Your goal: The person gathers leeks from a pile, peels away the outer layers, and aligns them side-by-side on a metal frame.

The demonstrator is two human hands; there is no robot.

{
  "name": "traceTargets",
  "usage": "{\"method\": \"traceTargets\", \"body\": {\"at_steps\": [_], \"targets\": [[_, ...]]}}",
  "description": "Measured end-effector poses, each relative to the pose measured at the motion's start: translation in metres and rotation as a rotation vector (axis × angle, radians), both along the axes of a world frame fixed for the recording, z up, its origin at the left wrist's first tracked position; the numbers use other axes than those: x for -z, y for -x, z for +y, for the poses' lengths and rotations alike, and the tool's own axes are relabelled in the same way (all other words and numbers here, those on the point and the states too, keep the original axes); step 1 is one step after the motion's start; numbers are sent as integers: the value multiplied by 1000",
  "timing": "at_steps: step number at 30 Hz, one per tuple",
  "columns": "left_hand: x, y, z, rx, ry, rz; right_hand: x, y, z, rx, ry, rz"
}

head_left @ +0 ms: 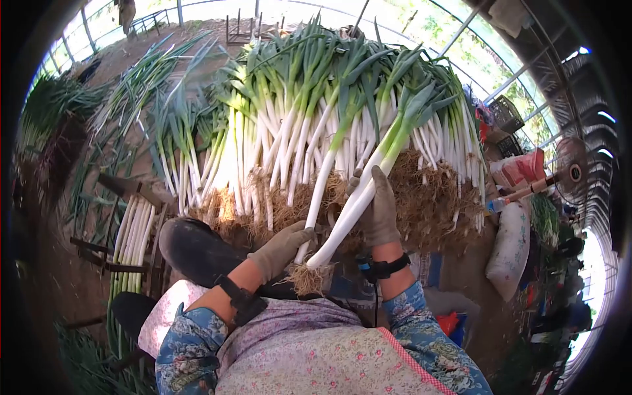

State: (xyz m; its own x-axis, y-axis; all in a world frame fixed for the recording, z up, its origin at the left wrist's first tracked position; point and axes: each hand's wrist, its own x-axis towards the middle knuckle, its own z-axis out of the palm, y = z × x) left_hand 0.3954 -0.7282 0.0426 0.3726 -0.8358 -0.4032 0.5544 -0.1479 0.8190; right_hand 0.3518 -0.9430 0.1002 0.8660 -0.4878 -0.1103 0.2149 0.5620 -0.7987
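Note:
My right hand (382,210), in a grey-brown work glove, is wrapped round the white stalks of a couple of long leeks (351,212). Their green leaves point up and right, over the pile. My left hand (283,251), gloved too, is closed on the lower white stalk of a thinner leek (321,189), just above its roots. Brown stringy roots (306,280) hang below the stalk ends, in front of my apron (296,359). Right behind my hands lies a big heap of leeks (289,131), leaves away from me and muddy roots towards me.
At my left a metal rack (108,257) holds a bundle of trimmed leeks (135,230). Loose green leaves (141,85) lie on the soil beyond it. A stuffed white sack (510,250), a fan (571,172) and black crates (505,118) stand at my right.

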Motion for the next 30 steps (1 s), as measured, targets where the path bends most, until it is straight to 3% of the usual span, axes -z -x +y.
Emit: {"method": "traceTargets", "body": {"at_steps": [4, 6, 8, 12, 15, 18, 21, 26, 30], "targets": [[24, 7, 4, 51, 114, -2, -10, -5, 39, -10, 196, 41], [52, 12, 9, -122, 389, -548, -7, -12, 54, 15, 176, 23], [1, 18, 27, -79, 252, 498, 6, -12, 50, -44, 271, 97], [1, 23, 43, -105, 368, 572, 4, -11, 48, -50, 479, 180], [1, 28, 46, -90, 421, 756, 8, -11, 38, -70, 491, 212], [2, 28, 50, -32, 338, 710, 7, -14, 40, -5, 464, 163], [-42, 31, 59, -50, 235, 447, 30, -21, 29, 55, 332, 109], [-19, 25, 63, -15, 232, 172, 22, -27, 40, 55, 258, 53], [-26, 24, 62, 19, 181, -194, 21, -30, 39, 46, 466, 182]]}}
